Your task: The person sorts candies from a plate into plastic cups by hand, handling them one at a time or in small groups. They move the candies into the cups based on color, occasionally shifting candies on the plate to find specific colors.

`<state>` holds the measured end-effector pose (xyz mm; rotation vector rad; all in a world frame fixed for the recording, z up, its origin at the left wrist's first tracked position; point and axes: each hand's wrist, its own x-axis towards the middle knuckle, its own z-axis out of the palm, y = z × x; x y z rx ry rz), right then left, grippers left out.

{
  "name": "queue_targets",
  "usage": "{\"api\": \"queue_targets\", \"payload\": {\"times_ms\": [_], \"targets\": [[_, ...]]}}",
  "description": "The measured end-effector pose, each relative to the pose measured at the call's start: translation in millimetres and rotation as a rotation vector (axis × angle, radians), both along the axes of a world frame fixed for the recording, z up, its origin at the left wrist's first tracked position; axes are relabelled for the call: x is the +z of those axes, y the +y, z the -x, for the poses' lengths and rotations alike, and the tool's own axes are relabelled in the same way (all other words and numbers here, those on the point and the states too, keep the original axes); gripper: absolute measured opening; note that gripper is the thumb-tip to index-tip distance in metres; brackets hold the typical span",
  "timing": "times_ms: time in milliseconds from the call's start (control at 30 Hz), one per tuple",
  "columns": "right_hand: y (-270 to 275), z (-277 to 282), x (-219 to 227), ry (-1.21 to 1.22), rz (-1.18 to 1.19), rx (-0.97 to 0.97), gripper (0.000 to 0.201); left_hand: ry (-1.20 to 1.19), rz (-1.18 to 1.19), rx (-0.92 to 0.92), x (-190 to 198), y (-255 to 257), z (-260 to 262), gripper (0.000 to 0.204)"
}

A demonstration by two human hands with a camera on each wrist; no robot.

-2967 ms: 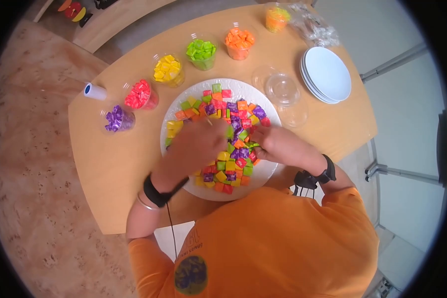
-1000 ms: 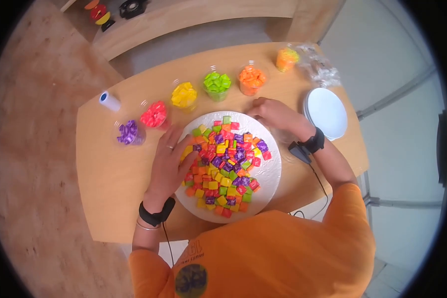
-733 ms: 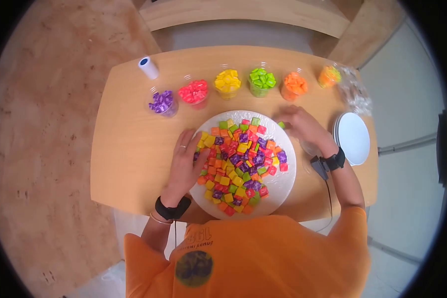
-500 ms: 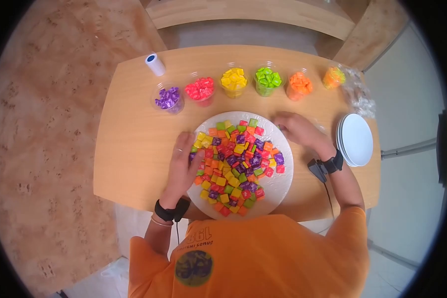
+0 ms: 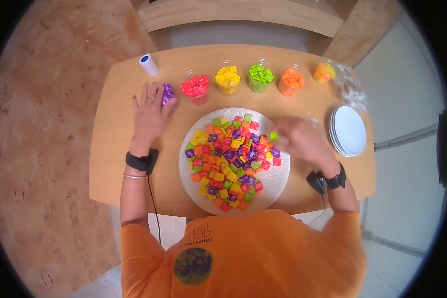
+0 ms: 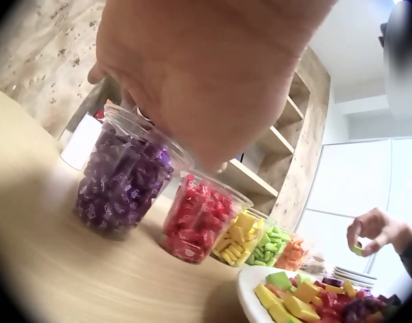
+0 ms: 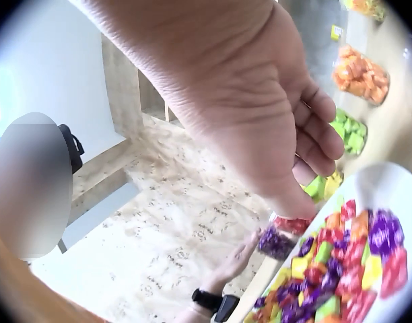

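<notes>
My left hand (image 5: 150,116) is at the cup of purple wrapped candies (image 5: 168,93), fingers spread and straight. In the left wrist view, the palm is above the rim of that clear cup (image 6: 122,182), hiding part of its top. Over the right side of a large white round plate (image 5: 275,191), my right hand (image 5: 305,141) pinches a green candy (image 5: 274,135) between thumb and fingers. The right wrist view shows this green candy (image 7: 316,187) at the fingertips. Mixed square candies (image 5: 228,166) in purple, red, yellow, green and orange cover much of the plate.
Along the back stand clear cups of red (image 5: 194,87), yellow (image 5: 227,78), green (image 5: 260,77) and orange candies (image 5: 291,81). A mixed orange-yellow cup (image 5: 324,73) and crumpled plastic bag (image 5: 351,89) are beyond. Stacked white plates (image 5: 350,131) lie right; a white roll (image 5: 149,65) stands back left.
My left hand has moved from the plate's left edge up and left to the purple cup. My right hand has shifted from the upper right rim over the plate, with the green candy.
</notes>
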<state>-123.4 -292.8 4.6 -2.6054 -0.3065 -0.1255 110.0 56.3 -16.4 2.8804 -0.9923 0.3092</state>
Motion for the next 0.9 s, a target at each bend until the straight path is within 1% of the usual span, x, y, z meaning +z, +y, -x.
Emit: {"api": "queue_targets", "payload": {"times_ms": [33, 67, 133, 167, 200, 233, 267, 333, 367, 400, 433, 467, 500, 533, 600, 633, 667, 700, 733, 767, 800, 833, 900], "targets": [[5, 8, -7, 0.026, -0.034, 0.101, 0.034, -0.031, -0.017, 0.041, -4, 3, -4, 0.056], [13, 16, -10, 0.033, -0.033, 0.096, 0.034, -0.025, -0.015, 0.036, -4, 2, -5, 0.056], [30, 30, -14, -0.042, -0.087, 0.090, 0.042, -0.055, 0.159, -0.072, -7, 1, -1, 0.054], [31, 36, -19, 0.080, -0.077, 0.033, 0.053, -0.035, 0.163, -0.083, -9, 0, 0, 0.054], [34, 38, -22, 0.099, -0.076, 0.006, 0.053, -0.039, 0.169, -0.060, -12, -2, -3, 0.054], [38, 36, -24, 0.027, -0.061, 0.003, 0.056, -0.041, 0.175, -0.050, -16, -6, -8, 0.053], [42, 39, -27, -0.049, -0.042, -0.008, 0.059, -0.023, 0.182, -0.095, -25, -7, -13, 0.053], [50, 49, -41, -0.099, 0.076, 0.036, 0.064, -0.030, 0.230, -0.149, -40, -3, -27, 0.052], [51, 56, -42, -0.157, 0.059, 0.060, 0.059, -0.027, 0.236, -0.189, -40, -5, -30, 0.052], [45, 62, -41, -0.155, 0.065, 0.030, 0.059, -0.037, 0.222, -0.168, -41, -5, -30, 0.053], [35, 65, -41, -0.215, -0.046, -0.067, 0.056, -0.047, 0.209, -0.136, -42, -6, -29, 0.053], [25, 69, -41, -0.275, -0.158, -0.157, 0.053, -0.042, 0.211, -0.146, -42, -8, -29, 0.053], [13, 77, -40, -0.286, -0.103, -0.307, 0.048, -0.017, 0.221, -0.130, -40, -10, -29, 0.054], [-3, 83, -42, -0.288, -0.105, -0.314, 0.048, 0.006, 0.229, -0.110, -38, -11, -27, 0.055], [-31, 92, -52, -0.196, -0.062, -0.705, 0.054, -0.009, 0.259, -0.090, -38, -12, -20, 0.057], [-39, 93, -60, -0.220, -0.072, -0.705, 0.054, -0.038, 0.293, -0.066, -34, -16, -19, 0.058], [-44, 91, -68, -0.240, 0.016, -0.734, 0.057, -0.053, 0.295, -0.063, -38, -15, -18, 0.058], [-48, 89, -74, -0.256, 0.103, -0.763, 0.061, -0.043, 0.394, -0.029, -45, -13, -16, 0.059], [-47, 87, -77, -0.266, 0.098, -0.761, 0.061, -0.033, 0.493, 0.002, -45, -11, -13, 0.059], [-47, 85, -78, -0.249, 0.111, -0.713, 0.062, -0.042, 0.497, 0.003, -45, -10, -10, 0.059], [-48, 84, -78, -0.232, 0.132, -0.664, 0.064, -0.034, 0.606, 0.040, -47, -11, -4, 0.058], [-50, 84, -80, -0.240, 0.142, -0.655, 0.064, -0.024, 0.719, 0.078, -48, -13, 2, 0.056], [-57, 81, -84, -0.113, 0.060, -0.644, 0.061, -0.044, 0.782, 0.102, -43, -16, 18, 0.054]]}}
